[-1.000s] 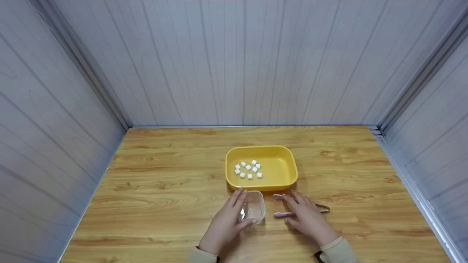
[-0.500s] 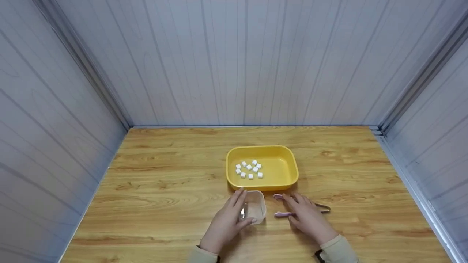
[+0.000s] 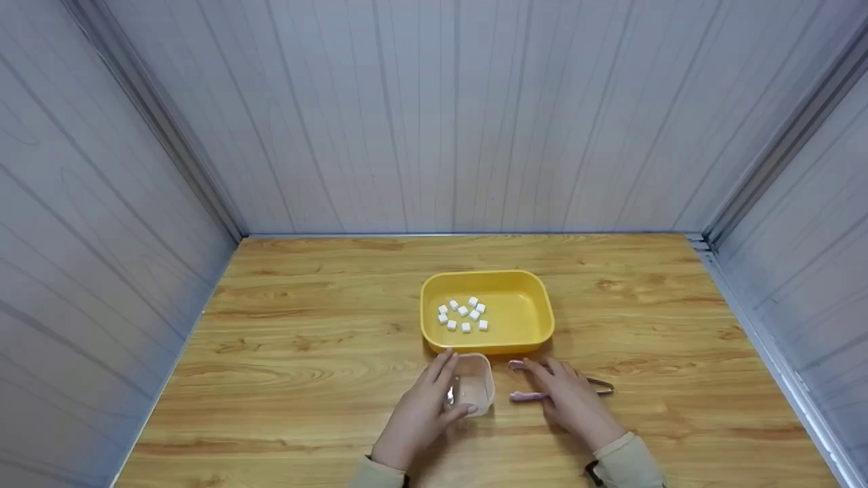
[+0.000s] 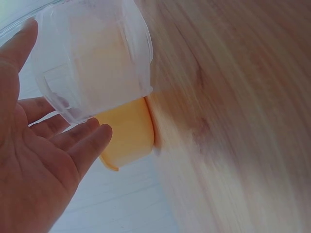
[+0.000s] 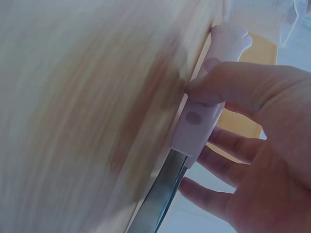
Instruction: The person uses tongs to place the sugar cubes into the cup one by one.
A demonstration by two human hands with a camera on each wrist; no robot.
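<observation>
A clear plastic container [image 3: 472, 385] stands on the table just in front of the yellow tray. My left hand [image 3: 422, 413] holds it from the left, with the thumb at the near side and the fingers at the far side; the left wrist view shows the container [image 4: 97, 58] beside the fingers. To the right lie spread tongs [image 3: 527, 397] with pale pink tips and a metal bend. Over them is my right hand [image 3: 573, 401], its thumb against the near pink arm [image 5: 194, 121] and its fingers at the far one. The hand hides the tongs' middle.
The yellow tray [image 3: 522, 344] sits beyond both hands, with several small white cubes [image 3: 463, 311] in its left half. A wood-grain table [image 3: 305, 379] carries everything. Pale panel walls [image 3: 447, 122] enclose it at the back and sides.
My right thumb has drawn back slightly toward the near arm of the tongs. The left hand, container, tray and cubes keep their places; the view shifts very slightly.
</observation>
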